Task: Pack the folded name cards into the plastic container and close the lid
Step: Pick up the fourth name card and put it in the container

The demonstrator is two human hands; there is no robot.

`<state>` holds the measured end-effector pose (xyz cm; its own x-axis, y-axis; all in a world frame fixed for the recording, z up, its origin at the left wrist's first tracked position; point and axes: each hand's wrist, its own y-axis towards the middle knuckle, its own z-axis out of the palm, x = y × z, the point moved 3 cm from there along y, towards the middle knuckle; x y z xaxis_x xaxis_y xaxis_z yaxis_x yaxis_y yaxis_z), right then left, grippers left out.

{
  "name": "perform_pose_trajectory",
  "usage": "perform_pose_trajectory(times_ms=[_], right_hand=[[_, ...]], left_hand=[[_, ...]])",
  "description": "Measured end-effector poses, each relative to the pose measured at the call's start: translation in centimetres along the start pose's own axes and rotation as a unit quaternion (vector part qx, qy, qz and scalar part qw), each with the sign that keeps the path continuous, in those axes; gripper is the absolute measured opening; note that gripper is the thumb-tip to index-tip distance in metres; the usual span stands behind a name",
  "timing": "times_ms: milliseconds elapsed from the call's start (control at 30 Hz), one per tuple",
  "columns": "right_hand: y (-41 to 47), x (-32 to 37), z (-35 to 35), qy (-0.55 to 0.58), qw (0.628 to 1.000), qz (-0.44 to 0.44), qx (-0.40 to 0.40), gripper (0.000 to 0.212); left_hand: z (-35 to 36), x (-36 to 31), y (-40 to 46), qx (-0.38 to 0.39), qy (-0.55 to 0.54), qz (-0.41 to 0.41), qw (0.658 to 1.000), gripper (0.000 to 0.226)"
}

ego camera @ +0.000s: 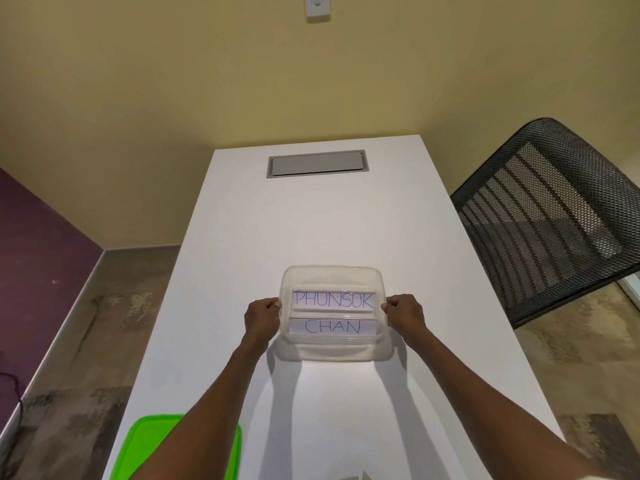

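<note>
A clear plastic container (332,275) is tipped up toward me on the white table, its near edge resting on the tabletop. Inside it stand two folded white name cards: one reading PHUNSUK (333,300) above one reading CHAN (332,326). My left hand (261,318) grips the container's left rim and my right hand (405,315) grips its right rim, fingers curled. The green lid (149,445) lies flat at the table's near left corner, partly hidden under my left forearm.
The white table (311,220) runs away from me, with a grey cable hatch (317,163) set into its far end. A black mesh chair (550,216) stands to the right. A wall switch (317,5) is on the yellow wall.
</note>
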<state>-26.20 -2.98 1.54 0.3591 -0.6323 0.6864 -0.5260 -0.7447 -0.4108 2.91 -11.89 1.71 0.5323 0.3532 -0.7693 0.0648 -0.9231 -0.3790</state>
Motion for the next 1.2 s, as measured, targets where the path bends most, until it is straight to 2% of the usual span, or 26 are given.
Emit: perform_pose_trajectory(times_ms=[600, 867, 1000, 1100, 1167, 1200], right_hand=[[0.6, 0.2, 0.7, -0.029, 1.0, -0.001, 0.002, 0.031], [0.3, 0.1, 0.7, -0.026, 1.0, 0.0, 0.006, 0.03], [0.0, 0.2, 0.6, -0.021, 1.0, 0.008, -0.002, 0.033], [-0.7, 1.0, 0.3, -0.022, 1.0, 0.004, -0.012, 0.019], [-1.2, 1.8, 0.2, -0.042, 0.999, -0.014, -0.028, 0.04], [-1.7, 2.3, 0.1, -0.051, 0.997, -0.033, -0.039, 0.043]], left_hand=[[0.7, 1.1, 1.1, 0.002, 0.014, -0.028, 1.0, 0.027], [0.4, 1.1, 1.0, 0.037, 0.036, -0.013, 0.999, 0.028], [0.0, 1.0, 0.7, 0.03, 0.033, -0.005, 0.999, 0.027], [-0.7, 1.2, 0.6, 0.008, 0.02, 0.005, 1.0, 0.02], [-1.4, 1.4, 0.5, -0.008, 0.006, 0.006, 1.0, 0.015], [-1.8, 1.6, 0.4, -0.014, -0.003, 0.007, 1.0, 0.014]])
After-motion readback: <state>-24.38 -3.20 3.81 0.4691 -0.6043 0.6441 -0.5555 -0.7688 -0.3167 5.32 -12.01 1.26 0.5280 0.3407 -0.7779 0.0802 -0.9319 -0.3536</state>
